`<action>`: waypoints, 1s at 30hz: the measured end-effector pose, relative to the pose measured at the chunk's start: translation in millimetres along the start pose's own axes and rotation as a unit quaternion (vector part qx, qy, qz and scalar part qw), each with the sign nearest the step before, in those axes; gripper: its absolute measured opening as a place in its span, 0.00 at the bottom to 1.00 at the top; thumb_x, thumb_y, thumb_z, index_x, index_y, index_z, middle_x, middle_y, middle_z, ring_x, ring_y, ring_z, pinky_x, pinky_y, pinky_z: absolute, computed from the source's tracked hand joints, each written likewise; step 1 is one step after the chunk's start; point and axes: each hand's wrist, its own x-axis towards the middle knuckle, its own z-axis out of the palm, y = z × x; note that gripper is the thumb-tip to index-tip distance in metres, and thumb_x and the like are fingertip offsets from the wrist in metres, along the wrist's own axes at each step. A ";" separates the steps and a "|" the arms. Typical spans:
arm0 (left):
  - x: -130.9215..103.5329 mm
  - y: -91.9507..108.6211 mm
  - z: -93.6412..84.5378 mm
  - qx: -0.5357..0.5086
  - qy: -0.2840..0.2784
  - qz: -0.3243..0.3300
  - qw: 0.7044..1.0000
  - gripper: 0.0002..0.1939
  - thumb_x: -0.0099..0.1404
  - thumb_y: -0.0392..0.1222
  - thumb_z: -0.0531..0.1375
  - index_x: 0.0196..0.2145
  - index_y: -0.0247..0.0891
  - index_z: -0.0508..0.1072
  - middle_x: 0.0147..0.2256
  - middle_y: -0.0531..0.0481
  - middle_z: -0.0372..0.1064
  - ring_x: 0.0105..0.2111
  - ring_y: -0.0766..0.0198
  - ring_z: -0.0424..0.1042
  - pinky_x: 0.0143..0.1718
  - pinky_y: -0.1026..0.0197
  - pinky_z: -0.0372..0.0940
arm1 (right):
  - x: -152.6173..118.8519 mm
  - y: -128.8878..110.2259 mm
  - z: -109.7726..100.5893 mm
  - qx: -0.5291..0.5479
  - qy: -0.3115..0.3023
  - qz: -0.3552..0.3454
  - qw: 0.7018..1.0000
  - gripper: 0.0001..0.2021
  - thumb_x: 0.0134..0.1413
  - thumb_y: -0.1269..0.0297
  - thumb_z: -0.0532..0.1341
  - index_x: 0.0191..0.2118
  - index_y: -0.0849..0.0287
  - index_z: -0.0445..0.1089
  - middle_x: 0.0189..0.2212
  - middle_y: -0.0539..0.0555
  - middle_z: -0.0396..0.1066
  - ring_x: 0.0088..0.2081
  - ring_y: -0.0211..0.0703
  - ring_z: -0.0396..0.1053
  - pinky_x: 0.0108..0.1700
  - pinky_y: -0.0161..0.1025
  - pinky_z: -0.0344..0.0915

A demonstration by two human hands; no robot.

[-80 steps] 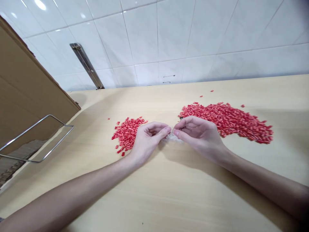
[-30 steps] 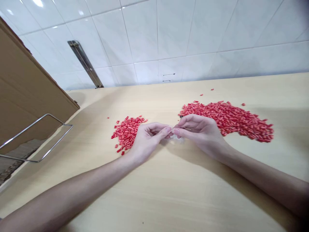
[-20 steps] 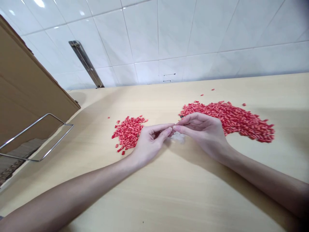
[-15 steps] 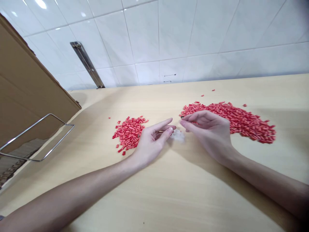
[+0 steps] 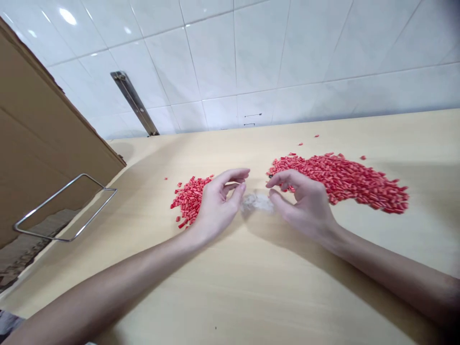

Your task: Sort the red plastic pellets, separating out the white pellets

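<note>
A small heap of clear, whitish bits [image 5: 257, 202] lies on the table between my hands. My left hand [image 5: 221, 199] is just left of it, thumb and fingers curved towards each other; whether something tiny sits between their tips is too small to tell. On the other side, my right hand [image 5: 304, 203] has its thumb and index finger apart with nothing visible between them. A smaller pile of red pieces [image 5: 189, 199] is partly hidden behind my left hand. The larger red pile [image 5: 352, 179] spreads behind and right of my right hand.
At the left stand a brown cardboard sheet [image 5: 46, 120] and a wire frame [image 5: 75, 179]. A metal bracket [image 5: 134, 103] is against the tiled wall [image 5: 258, 52]. A few loose red pieces lie near the table's [image 5: 233, 282] back edge.
My left hand has drawn back to the left, uncovering more of the whitish bits. My right thumb and index finger have parted. The view has shifted slightly.
</note>
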 end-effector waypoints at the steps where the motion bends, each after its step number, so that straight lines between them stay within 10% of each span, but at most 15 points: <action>1: 6.7 1.1 -5.9 0.041 -0.001 0.022 0.999 0.13 0.64 0.33 0.59 0.46 0.37 0.75 0.47 0.44 0.74 0.45 0.62 0.74 0.47 0.61 0.70 | -1.9 -2.3 0.3 -0.026 -0.019 -0.035 0.999 0.07 0.49 0.74 0.61 0.34 0.56 0.70 0.32 0.52 0.73 0.35 0.45 0.71 0.38 0.43 0.69; 9: 51.3 -11.8 -66.5 0.432 -0.081 0.002 0.898 0.19 0.66 0.36 0.55 0.53 0.36 0.71 0.48 0.40 0.75 0.50 0.53 0.72 0.53 0.48 0.65 | -8.3 2.2 7.2 -0.109 -0.126 -0.158 0.973 0.06 0.54 0.70 0.63 0.39 0.60 0.73 0.36 0.58 0.75 0.40 0.50 0.73 0.45 0.49 0.70; 19: 36.8 -1.9 -71.7 0.421 -0.118 0.031 0.899 0.15 0.65 0.43 0.58 0.45 0.37 0.78 0.45 0.43 0.77 0.47 0.53 0.74 0.52 0.53 0.66 | -7.7 1.7 5.8 -0.048 -0.137 -0.189 0.971 0.08 0.58 0.75 0.58 0.38 0.59 0.73 0.32 0.57 0.75 0.37 0.47 0.74 0.38 0.44 0.72; 25: 11.6 16.0 -66.5 0.412 -0.270 0.077 0.867 0.13 0.62 0.50 0.62 0.40 0.42 0.80 0.46 0.44 0.76 0.52 0.49 0.70 0.51 0.53 0.64 | -7.8 1.5 5.6 -0.038 -0.133 -0.183 0.973 0.09 0.57 0.76 0.58 0.38 0.57 0.73 0.33 0.56 0.75 0.37 0.46 0.74 0.38 0.43 0.72; 30: 8.2 9.6 -75.3 0.419 -0.242 0.058 0.873 0.11 0.67 0.44 0.58 0.36 0.43 0.80 0.44 0.45 0.76 0.54 0.51 0.68 0.51 0.54 0.64 | -7.9 0.1 5.2 -0.032 -0.122 -0.188 0.974 0.08 0.57 0.76 0.58 0.37 0.58 0.72 0.31 0.55 0.75 0.37 0.46 0.74 0.36 0.43 0.71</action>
